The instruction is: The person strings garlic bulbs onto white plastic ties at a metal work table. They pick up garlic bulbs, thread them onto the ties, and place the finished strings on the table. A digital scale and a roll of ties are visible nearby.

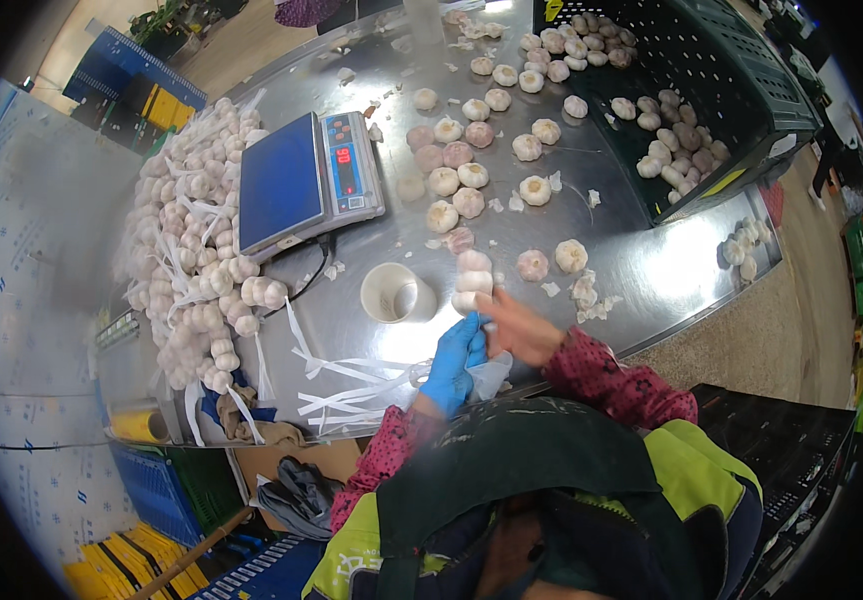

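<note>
A short white net bag of garlic (pixel 473 278), its bulbs in a row, lies on the metal table right in front of me. My left hand (pixel 454 362), in a blue glove, is closed around the near end of the net. Loose white netting (pixel 491 376) bunches out beside that glove. My bare right hand (pixel 523 330) meets the same end from the right, slightly blurred, its fingers against the net by the nearest bulb. Its fingertips are partly hidden. Left of the bag stands a white cup (pixel 397 294), and white net strips (pixel 356 390) lie near the table's front edge.
A blue-topped scale (pixel 291 185) sits to the left, beside a heap of netted garlic (pixel 191 240). Loose garlic bulbs (pixel 535 190) and peel scraps spread across the far table. At the far right a dark green crate (pixel 741 90) lies tipped, with bulbs inside.
</note>
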{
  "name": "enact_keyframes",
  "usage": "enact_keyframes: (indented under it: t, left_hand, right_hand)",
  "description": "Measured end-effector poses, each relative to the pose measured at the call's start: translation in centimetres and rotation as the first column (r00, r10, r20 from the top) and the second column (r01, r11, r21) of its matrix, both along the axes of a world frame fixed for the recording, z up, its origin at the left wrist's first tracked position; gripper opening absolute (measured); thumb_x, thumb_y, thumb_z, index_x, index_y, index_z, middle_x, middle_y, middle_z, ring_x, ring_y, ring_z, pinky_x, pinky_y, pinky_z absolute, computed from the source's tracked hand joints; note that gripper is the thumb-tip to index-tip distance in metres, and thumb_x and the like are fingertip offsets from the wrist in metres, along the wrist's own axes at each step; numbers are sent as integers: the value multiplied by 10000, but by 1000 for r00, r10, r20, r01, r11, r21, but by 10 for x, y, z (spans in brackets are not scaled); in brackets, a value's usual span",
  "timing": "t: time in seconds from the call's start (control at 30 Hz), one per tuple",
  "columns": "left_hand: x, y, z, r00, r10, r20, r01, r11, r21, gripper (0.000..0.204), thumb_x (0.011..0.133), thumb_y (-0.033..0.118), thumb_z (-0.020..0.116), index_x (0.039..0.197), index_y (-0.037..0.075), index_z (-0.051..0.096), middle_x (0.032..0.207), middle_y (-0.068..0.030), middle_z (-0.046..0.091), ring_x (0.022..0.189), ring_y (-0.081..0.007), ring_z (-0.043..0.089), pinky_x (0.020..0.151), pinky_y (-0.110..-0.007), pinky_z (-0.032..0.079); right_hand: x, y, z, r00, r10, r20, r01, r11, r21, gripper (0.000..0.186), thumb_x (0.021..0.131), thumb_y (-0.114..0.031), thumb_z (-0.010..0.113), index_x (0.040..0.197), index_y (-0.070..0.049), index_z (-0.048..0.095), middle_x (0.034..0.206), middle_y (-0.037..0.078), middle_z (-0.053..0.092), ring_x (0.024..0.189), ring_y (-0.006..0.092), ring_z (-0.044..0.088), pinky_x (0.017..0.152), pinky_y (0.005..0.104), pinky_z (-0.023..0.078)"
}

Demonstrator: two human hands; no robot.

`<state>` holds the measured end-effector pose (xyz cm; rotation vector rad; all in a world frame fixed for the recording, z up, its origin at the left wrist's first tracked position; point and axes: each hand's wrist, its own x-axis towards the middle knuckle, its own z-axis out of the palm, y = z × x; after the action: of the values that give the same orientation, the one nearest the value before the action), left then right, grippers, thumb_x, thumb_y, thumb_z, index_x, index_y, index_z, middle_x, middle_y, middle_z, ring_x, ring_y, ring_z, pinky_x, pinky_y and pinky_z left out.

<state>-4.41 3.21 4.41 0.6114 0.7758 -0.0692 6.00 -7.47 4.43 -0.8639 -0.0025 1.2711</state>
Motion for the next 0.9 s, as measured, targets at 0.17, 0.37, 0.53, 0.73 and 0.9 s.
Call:
enact_keyframes:
  t: [0.17,0.37,0.53,0.73,0.9]
  left_hand:
    - [11,11,-46,977,-147,151,167,977,-130,429,1014,361,611,1293,37,594,963,-1,641,820,-122,610,754,-283,542]
    - [28,7,-57,985,-76,155,126,931,-344,471,997,420,620,1216,4,587,780,31,562,633,-75,524,610,-234,455]
    - [33,-13,-47,998,-37,53,37,999,6,426,987,423,645,1019,-2,622,589,79,367,445,-36,300,414,-231,210]
    - [37,-25,-45,1000,-11,-28,22,898,439,421,972,409,668,782,38,613,546,39,438,443,-93,385,424,-292,307]
    - [19,-8,-3,966,-163,-198,180,-122,976,174,946,194,632,886,33,603,773,-149,600,688,-305,624,605,-430,480]
  right_hand:
    - [-39,-29,-14,944,221,246,-147,947,-287,356,955,-168,677,1274,-82,544,1025,25,624,852,125,610,709,303,519]
    - [-41,-77,-20,704,289,648,-36,927,-374,300,1015,-264,571,953,5,687,739,53,609,662,112,560,619,318,469]
    - [-46,-80,-27,546,300,782,-27,940,-341,342,1039,-297,557,910,-15,701,724,80,646,628,140,564,602,327,469]
    - [-41,-85,-59,74,279,958,88,955,-285,224,984,-233,594,876,-48,660,756,128,649,668,327,640,614,419,500]
    - [-2,-65,6,-114,193,975,242,957,-161,120,896,-155,656,828,-59,633,920,111,622,827,336,610,699,437,490]
